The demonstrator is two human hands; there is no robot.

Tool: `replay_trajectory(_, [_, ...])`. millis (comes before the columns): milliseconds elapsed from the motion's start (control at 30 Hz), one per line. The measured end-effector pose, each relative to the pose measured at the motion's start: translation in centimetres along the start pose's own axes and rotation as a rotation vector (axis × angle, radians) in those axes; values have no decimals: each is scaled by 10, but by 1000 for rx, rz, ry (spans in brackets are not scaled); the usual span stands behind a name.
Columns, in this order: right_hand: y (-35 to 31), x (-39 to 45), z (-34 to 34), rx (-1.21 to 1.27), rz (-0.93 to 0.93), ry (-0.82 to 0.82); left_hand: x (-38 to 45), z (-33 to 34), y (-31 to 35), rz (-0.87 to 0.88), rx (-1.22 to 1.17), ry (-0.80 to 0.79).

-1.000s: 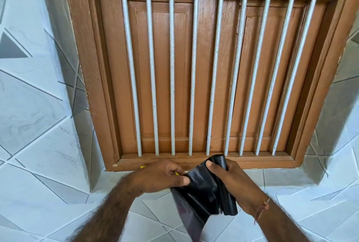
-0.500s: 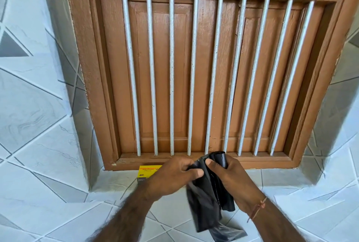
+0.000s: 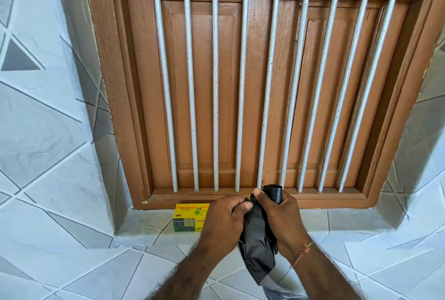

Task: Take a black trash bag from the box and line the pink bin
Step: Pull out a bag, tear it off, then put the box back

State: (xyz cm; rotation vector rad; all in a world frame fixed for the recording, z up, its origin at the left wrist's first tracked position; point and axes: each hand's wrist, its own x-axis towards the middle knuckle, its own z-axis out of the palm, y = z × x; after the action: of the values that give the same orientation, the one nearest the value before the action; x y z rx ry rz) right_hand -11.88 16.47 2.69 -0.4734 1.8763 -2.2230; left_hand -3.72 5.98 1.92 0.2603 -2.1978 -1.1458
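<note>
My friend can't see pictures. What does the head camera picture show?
Two hands, left hand and right hand, grip a crumpled black trash bag between them. Behind them a yellow box sits on a tiled ledge below a brown wooden window with white bars.

A home: tiled wall [image 3: 48, 131] around a barred wooden window [image 3: 265, 83].

box [image 3: 190, 217] on ledge below barred window [image 3: 260, 87], left of hands
</note>
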Motion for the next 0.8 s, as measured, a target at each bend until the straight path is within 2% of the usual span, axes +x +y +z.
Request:
replay_trajectory(100, [3, 0, 7, 37, 18, 7, -2, 1, -1, -30, -15, 71])
replay_trajectory(300, [3, -2, 17, 48, 20, 19, -3, -2, -4, -44, 2, 94])
replay_trajectory(400, [2, 0, 18, 82, 69, -38, -1, -6, -6, -71, -16, 100])
replay_trajectory(533, [-1, 2, 11, 112, 123, -216, 4, -22, -15, -144, -62, 12])
replay_trajectory(667, [-3, 3, 9, 46, 85, -292, 6, -37, -15, -206, -163, -79])
replay_trajectory(800, [-7, 4, 9, -61, 71, -328, 9, -45, -15, -192, -222, -190])
